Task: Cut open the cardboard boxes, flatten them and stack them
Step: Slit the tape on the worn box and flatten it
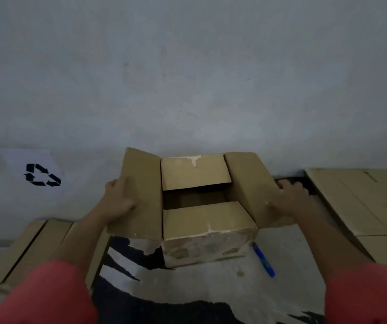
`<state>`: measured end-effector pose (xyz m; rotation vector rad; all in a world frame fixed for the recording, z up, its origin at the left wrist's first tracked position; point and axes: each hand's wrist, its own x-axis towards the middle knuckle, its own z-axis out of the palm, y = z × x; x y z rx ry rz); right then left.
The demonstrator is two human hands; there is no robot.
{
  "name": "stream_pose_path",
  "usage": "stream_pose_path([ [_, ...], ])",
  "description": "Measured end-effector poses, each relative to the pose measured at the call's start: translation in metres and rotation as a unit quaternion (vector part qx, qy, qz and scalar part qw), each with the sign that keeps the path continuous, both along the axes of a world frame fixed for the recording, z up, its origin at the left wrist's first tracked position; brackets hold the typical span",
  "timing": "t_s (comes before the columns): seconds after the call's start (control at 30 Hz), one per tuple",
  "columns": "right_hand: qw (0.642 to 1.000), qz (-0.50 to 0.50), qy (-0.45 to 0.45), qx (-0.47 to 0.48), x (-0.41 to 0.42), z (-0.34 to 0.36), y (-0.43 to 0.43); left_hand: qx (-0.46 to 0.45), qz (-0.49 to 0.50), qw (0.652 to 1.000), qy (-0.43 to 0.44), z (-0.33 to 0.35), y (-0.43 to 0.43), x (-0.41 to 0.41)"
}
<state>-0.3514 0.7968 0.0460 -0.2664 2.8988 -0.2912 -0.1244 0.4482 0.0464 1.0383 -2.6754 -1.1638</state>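
While the open cardboard box point(208, 239) sits centre against the wall point(187, 78), I see my left hand point(120, 202) gripping its left flap point(141, 195) and my right hand point(286, 199) gripping its right flap point(248, 188), both spread outward. A blue tool point(263, 259) lies just beside the box's right corner.

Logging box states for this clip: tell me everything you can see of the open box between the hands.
The cardboard box is brown, standing upright on the floor, its top open. The side flaps are spread outward, the left hand gripping one, the right hand the other. The near and far flaps lean inward over a dark interior. Its front wall is scuffed white.
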Motion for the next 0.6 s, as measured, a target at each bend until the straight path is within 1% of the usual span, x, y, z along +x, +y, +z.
stream_pose_path([
  [0.03,0.999,0.024,0.016,0.025,0.003,-0.005,-0.005,-0.053,0.015,0.998,-0.039,-0.006,0.002,-0.002],
  [0.07,0.998,0.054,0.023,0.024,0.006,-0.009,-0.01,-0.114,0.03,0.99,-0.071,-0.009,0.007,-0.004],
  [0.1,0.996,0.089,0.022,0.009,0.008,-0.015,-0.016,-0.175,0.03,0.979,-0.101,-0.012,0.012,-0.007],
  [0.13,0.992,0.123,0.015,-0.018,0.011,-0.019,-0.022,-0.219,0.016,0.967,-0.129,-0.015,0.017,-0.01],
  [0.17,0.988,0.141,0.005,-0.058,0.014,-0.024,-0.026,-0.229,-0.013,0.961,-0.156,-0.019,0.02,-0.014],
  [0.2,0.985,0.138,-0.012,-0.101,0.018,-0.024,-0.031,-0.208,-0.045,0.963,-0.167,-0.023,0.024,-0.018],
  [0.27,0.981,0.106,-0.052,-0.153,0.024,-0.029,-0.038,-0.107,-0.086,0.98,-0.144,-0.034,0.034,-0.026],
  [0.33,0.98,0.089,-0.076,-0.16,0.026,-0.037,-0.044,-0.037,-0.082,0.99,-0.111,-0.04,0.045,-0.031],
  [0.4,0.979,0.083,-0.085,-0.167,0.023,-0.041,-0.047,-0.017,-0.101,0.987,-0.124,-0.046,0.047,-0.039],
  [0.43,0.979,0.083,-0.089,-0.161,0.02,-0.04,-0.048,-0.019,-0.109,0.984,-0.142,-0.048,0.044,-0.043],
  [0.5,0.985,0.092,-0.088,-0.117,0.016,-0.034,-0.05,-0.045,-0.11,0.977,-0.179,-0.048,0.036,-0.051],
  [0.53,0.99,0.109,-0.059,-0.072,0.014,-0.031,-0.052,-0.091,-0.103,0.974,-0.179,-0.045,0.033,-0.055],
  [0.57,0.991,0.131,-0.007,-0.017,0.013,-0.031,-0.054,-0.167,-0.096,0.967,-0.169,-0.043,0.032,-0.06],
  [0.6,0.985,0.162,0.056,0.034,0.013,-0.03,-0.058,-0.253,-0.098,0.949,-0.158,-0.04,0.033,-0.065],
])
